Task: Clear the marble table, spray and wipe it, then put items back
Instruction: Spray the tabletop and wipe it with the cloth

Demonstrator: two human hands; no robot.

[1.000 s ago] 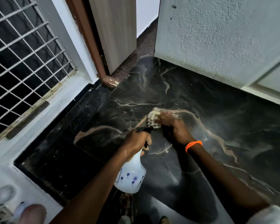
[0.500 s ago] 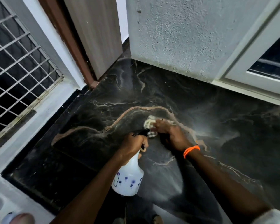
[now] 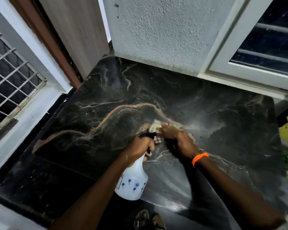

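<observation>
- The left hand (image 3: 138,146) is curled round the neck of a white plastic spray bottle (image 3: 133,180).
- The right hand (image 3: 178,141) is pressed down, a pale crumpled cloth (image 3: 155,128) beneath its fingertips.
- Both forearms are extended forward.

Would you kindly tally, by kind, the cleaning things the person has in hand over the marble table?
Spray bottles: 1, white spray bottle, gripped by the left hand.
Cloths: 1, checked cloth, under the right hand.
Total: 2
</observation>
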